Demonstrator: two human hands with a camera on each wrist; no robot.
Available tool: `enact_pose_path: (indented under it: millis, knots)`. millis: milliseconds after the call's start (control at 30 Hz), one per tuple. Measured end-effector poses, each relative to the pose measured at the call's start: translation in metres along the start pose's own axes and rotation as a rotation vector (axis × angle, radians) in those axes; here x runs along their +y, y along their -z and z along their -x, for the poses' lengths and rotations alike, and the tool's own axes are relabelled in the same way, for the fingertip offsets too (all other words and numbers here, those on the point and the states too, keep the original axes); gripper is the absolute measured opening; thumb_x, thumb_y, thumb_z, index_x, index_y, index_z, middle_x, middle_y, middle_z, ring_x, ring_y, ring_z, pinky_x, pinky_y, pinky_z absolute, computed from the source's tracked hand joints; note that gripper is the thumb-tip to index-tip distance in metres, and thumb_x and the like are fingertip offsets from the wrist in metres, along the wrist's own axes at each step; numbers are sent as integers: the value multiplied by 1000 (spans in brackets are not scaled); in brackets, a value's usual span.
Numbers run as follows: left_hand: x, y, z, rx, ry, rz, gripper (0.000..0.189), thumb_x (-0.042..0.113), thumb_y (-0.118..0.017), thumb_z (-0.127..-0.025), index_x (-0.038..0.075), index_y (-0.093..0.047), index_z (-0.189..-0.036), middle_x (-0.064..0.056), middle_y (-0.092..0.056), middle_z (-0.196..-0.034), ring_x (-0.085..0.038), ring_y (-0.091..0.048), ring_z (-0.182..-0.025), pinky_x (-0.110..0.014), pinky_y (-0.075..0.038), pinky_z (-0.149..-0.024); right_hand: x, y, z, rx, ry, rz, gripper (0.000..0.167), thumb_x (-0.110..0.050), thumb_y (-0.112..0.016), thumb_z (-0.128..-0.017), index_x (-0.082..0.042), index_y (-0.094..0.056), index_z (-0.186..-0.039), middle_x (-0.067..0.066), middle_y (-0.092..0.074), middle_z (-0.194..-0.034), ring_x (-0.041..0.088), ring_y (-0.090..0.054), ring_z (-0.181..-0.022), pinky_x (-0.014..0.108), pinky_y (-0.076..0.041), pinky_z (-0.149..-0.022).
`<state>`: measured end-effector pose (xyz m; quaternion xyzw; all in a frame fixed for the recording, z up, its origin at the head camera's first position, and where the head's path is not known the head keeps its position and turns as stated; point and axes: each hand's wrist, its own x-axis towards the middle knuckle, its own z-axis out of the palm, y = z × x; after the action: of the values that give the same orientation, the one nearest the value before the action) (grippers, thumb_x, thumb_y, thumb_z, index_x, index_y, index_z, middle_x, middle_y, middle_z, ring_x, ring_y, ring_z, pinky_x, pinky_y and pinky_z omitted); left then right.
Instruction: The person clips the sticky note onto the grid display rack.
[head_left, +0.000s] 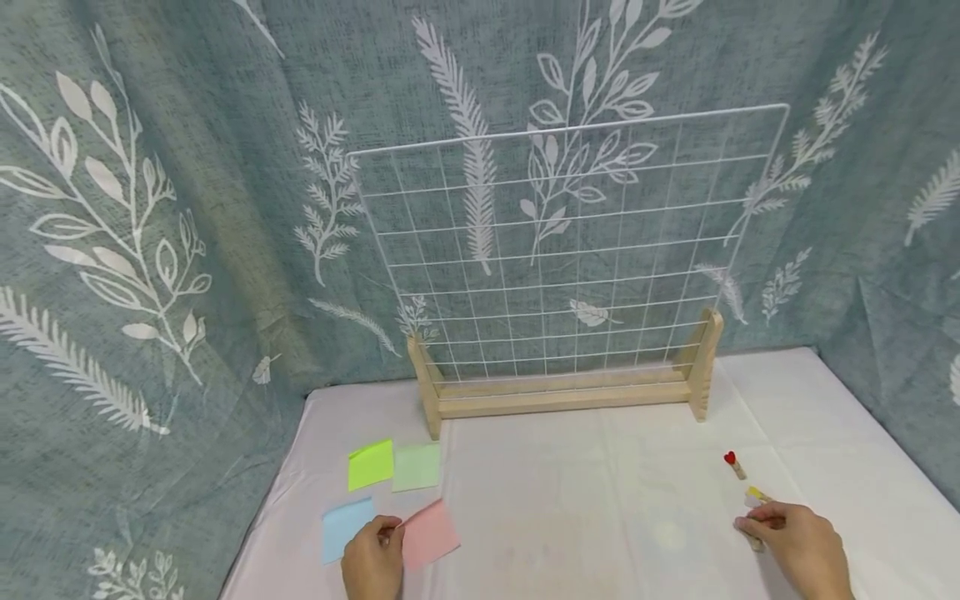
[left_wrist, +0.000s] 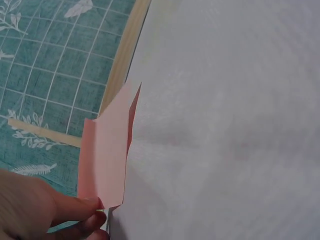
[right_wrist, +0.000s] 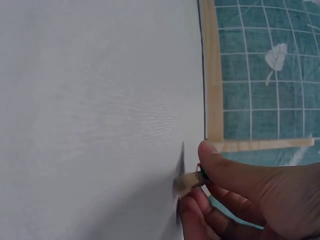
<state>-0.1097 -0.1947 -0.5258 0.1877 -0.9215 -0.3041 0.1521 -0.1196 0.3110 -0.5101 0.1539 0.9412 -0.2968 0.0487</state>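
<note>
My left hand [head_left: 373, 558] pinches a pink sticky note [head_left: 431, 537] by its left edge, between thumb and fingers. In the left wrist view that note [left_wrist: 112, 155] stands tilted, with its near corner at the thumb. Beside this hand lies a blue sticky note [head_left: 347, 525], partly covered by it. Farther back are a bright yellow-green note [head_left: 371, 465] and a pale green note [head_left: 416, 467]. At the right, my right hand [head_left: 802, 546] pinches a small wooden clothespin [right_wrist: 189, 183] between thumb and fingers. Whatever decorates that clothespin is hidden or blurred.
Ahead stands a white wire grid [head_left: 570, 250] in a wooden stand [head_left: 562, 403]. A clothespin with a red heart [head_left: 733, 462] and another with a yellow decoration [head_left: 759, 494] lie beyond the right hand. White cloth [head_left: 570, 500] covers the table; patterned teal curtains [head_left: 225, 208] surround it.
</note>
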Motion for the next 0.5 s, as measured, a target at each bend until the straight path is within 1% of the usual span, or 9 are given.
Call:
enact_pose_path:
  millis: [67, 167, 233, 300, 400, 500]
  knots:
    - [0, 0, -1, 4, -2, 26, 3, 1, -74, -82, 2, -72, -84, -6, -67, -71, -18, -59, -62, -36, -46, -56, -2, 1, 0, 17, 18, -12, 35, -34, -82, -78, -1, -74, -85, 0, -70, -71, 22, -63, -69, 40, -49, -61]
    - [0, -1, -1, 14, 1, 75, 4, 2, -75, -82, 3, -73, -85, -7, -70, -74, -16, -61, -62, -32, -47, -57, -5, 1, -1, 15, 57, -32, 27, -25, -81, -80, 1, -74, -87, 6, -73, -76, 28, -66, -75, 47, -51, -69]
    - [1, -3, -1, 20, -3, 123, 6, 1, -76, -81, 3, -74, -87, -8, -71, -75, -15, -64, -63, -27, -50, -58, -7, 1, -2, -2, 77, -39, 30, -22, -80, -81, 4, -73, -95, 11, -74, -81, 34, -68, -82, 54, -50, -76]
    - [3, -4, -1, 22, -8, 190, 10, -2, -77, -80, 2, -74, -89, -8, -72, -77, -13, -66, -64, -24, -53, -59, -9, 1, -3, -23, 82, -44, 37, -20, -80, -81, 9, -71, -102, 15, -74, -86, 37, -68, -87, 58, -49, -80]
    - [7, -5, -2, 3, 0, 313, 11, -4, -77, -79, -1, -74, -90, -8, -72, -77, -9, -65, -62, -17, -54, -56, -10, -1, -4, -43, 87, -39, 43, -17, -81, -79, 12, -68, -107, 18, -73, -89, 37, -69, -87, 59, -50, -81]
    - [12, -4, -4, -41, 33, 433, 8, -5, -76, -80, -4, -74, -88, -10, -72, -73, -7, -63, -58, -16, -53, -53, -12, -3, -5, -48, 104, -33, 34, -16, -82, -77, 8, -72, -100, 15, -73, -85, 34, -68, -83, 54, -52, -76]
